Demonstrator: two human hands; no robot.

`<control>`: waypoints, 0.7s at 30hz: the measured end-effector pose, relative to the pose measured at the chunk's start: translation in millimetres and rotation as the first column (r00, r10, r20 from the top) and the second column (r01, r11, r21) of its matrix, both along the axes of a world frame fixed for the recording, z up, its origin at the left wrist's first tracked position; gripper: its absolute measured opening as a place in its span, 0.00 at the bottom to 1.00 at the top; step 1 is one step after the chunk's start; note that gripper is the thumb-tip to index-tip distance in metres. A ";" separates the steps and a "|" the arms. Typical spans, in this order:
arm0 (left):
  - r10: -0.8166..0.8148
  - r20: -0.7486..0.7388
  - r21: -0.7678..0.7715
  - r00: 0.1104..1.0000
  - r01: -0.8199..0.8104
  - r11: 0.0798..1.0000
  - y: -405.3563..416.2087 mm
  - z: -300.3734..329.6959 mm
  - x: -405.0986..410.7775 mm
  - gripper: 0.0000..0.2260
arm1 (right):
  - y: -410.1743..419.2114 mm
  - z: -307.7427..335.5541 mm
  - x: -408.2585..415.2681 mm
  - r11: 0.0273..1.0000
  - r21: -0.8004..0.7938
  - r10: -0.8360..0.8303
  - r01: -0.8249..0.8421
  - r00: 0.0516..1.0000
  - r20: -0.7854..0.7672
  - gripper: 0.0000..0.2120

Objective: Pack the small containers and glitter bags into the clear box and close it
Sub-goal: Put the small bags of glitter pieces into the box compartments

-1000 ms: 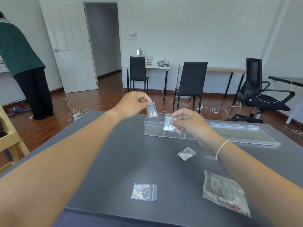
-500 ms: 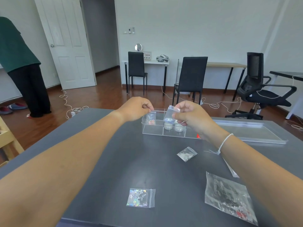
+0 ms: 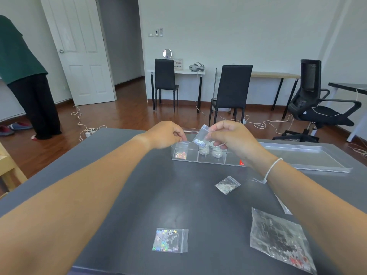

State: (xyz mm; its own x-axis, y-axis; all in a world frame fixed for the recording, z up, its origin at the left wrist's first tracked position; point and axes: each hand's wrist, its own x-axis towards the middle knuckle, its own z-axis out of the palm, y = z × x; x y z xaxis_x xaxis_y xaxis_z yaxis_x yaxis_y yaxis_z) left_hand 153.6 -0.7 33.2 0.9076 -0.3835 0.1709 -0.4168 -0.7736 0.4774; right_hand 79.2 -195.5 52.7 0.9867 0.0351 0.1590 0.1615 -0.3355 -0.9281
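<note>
Left hand (image 3: pixel 165 134) pinched a glitter bag (image 3: pixel 181 150) down in the clear box's (image 3: pixel 206 162) left compartment, right hand (image 3: pixel 230 137) pinched another bag (image 3: pixel 201 136) above the small containers (image 3: pixel 210 149); best to seat each flat, release low.

At frame centre the left hand (image 3: pixel 166 134) pinched a bag of orange glitter (image 3: pixel 181 151) standing in the clear box (image 3: pixel 206 155)'s leftmost compartment, while the right hand (image 3: pixel 230 138) pinched a silver glitter bag (image 3: pixel 201 137) above 2 small containers (image 3: pixel 211 150) inside.
</note>
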 end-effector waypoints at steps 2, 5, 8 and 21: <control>-0.001 -0.008 0.002 1.000 0.001 1.000 -0.1 -0.6 -0.3 0.09 | 1.4 0.6 1.6 1.000 0.008 0.005 -0.005 1.000 0.009 0.06; -0.004 -0.010 0.012 1.000 0.004 1.000 0.9 -1.0 -1.5 0.10 | 4.0 2.5 4.8 1.000 0.019 0.000 -0.001 1.000 0.027 0.07; -0.006 0.037 0.009 0.999 0.006 1.000 4.7 -2.5 -3.3 0.11 | 7.6 4.8 9.8 0.999 0.030 -0.014 0.012 0.999 0.041 0.08; -0.009 0.109 -0.256 0.994 0.036 0.966 31.7 -19.1 -26.5 0.04 | 35.0 -0.4 43.7 0.984 -0.158 -0.073 0.084 0.995 0.070 0.11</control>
State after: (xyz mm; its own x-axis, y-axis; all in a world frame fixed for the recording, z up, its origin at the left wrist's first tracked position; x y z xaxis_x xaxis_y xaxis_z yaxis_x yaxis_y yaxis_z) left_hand 127.1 31.0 14.1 0.8706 -0.3342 0.3611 -0.4916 -0.6203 0.6111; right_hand 122.9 -160.5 52.3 0.9753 -0.0121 0.2204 0.1859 -0.4931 -0.8499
